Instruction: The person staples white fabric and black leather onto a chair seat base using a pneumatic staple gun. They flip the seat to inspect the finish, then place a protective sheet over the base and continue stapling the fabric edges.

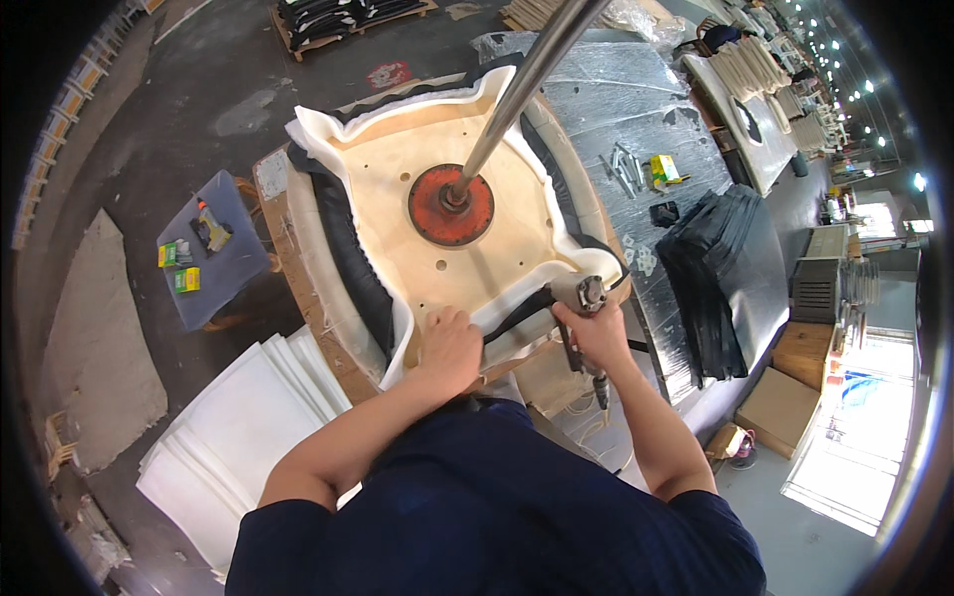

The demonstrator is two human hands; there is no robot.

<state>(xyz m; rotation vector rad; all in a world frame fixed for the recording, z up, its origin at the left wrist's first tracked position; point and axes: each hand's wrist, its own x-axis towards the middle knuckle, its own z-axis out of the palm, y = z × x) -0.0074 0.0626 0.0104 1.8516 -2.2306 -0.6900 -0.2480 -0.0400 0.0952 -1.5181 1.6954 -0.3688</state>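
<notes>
A plywood seat panel lies face up in front of me, edged with white padding and black fabric. A red round plate on a metal rod bears on its middle. My left hand rests at the near edge, its fingers curled over the white padding; the fingertips are partly hidden. At the near right corner my right hand is wrapped round the handle of a pneumatic staple gun. The gun's head sits over the padded edge; its nose is hard to make out.
On the right, a film-covered table bears metal strips, a yellow-green box and stacked black sheets. A small covered table at left holds another tool and small boxes. White sheets lie at lower left.
</notes>
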